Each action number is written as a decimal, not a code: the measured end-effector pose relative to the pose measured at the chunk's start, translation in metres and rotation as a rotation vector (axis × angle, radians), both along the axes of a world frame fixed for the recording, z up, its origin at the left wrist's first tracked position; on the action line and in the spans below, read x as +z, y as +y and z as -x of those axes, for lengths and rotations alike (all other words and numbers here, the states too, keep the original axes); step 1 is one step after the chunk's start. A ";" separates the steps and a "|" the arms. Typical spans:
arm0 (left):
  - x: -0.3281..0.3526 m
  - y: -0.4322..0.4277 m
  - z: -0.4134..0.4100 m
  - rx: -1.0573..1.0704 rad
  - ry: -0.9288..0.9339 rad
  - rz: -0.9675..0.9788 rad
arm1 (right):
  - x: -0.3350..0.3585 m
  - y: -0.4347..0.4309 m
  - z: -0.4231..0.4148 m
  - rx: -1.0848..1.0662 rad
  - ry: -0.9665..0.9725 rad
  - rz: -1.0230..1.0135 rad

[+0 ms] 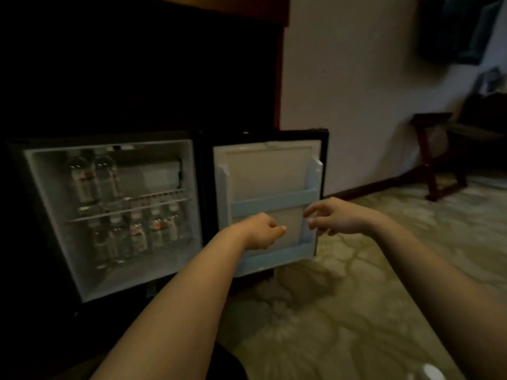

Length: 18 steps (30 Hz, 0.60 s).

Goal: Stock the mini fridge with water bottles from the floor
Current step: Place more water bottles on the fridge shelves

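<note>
Water bottles (137,234) shelved; left hand (260,230) fingers (275,225) curled, right hand (336,216) relaxed; empty.

Left hand (260,230), right hand (337,216) before fridge door (269,174)

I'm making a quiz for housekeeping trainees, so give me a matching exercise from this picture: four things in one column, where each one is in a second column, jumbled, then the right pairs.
Things
1. pair of bottles
2. row of bottles
3. fridge door
4. wooden stand

Places
A. swung open, to the right of the mini fridge
B. standing on the wire shelf
C. by the wall, far right
D. under the wire shelf

Pairs: 1-B, 2-D, 3-A, 4-C
</note>
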<state>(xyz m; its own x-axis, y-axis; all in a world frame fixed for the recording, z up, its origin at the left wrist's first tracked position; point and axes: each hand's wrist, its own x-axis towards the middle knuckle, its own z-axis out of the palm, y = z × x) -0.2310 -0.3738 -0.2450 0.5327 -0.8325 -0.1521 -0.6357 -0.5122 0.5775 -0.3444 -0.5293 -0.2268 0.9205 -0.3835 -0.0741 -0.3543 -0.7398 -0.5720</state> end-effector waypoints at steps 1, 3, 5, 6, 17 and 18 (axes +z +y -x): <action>-0.007 -0.007 0.011 -0.017 0.010 0.002 | -0.008 -0.006 0.014 -0.022 -0.007 -0.010; -0.024 -0.020 0.033 -0.057 0.059 0.022 | -0.026 -0.019 0.042 -0.073 -0.006 -0.065; -0.044 -0.029 0.054 -0.083 0.137 0.056 | -0.047 -0.029 0.072 -0.133 0.007 -0.144; -0.057 -0.034 0.064 -0.089 0.176 0.068 | -0.058 -0.034 0.088 -0.168 0.017 -0.170; -0.186 -0.068 0.173 -0.201 0.397 0.027 | -0.192 -0.047 0.225 -0.421 0.207 -0.126; -0.193 -0.070 0.180 -0.203 0.424 0.018 | -0.204 -0.045 0.229 -0.438 0.214 -0.104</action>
